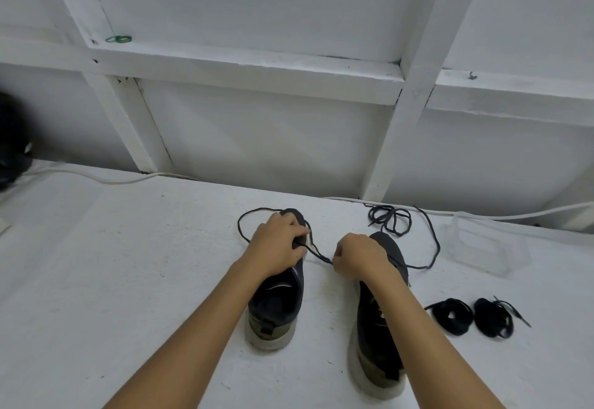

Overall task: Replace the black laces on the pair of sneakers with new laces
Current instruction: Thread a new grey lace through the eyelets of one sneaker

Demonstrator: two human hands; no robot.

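Two dark sneakers with pale soles stand on the white table, toes pointing away from me. My left hand [279,248] grips the front of the left sneaker [276,305] at its eyelets. A black lace [246,235] loops out from that shoe past its toe. My right hand [358,256] pinches one end of this lace just right of the shoe, above the right sneaker [377,338]. A loose black lace [390,219] lies tangled beyond the right sneaker, its tail trailing right. Two coiled black lace bundles [451,313] [493,317] sit to the right.
A clear plastic box [488,244] stands at the right rear of the table. A white cable [96,178] runs along the back edge under the white framed wall. A dark object [13,141] sits at the far left. Green rubber bands [119,39] rest on a ledge.
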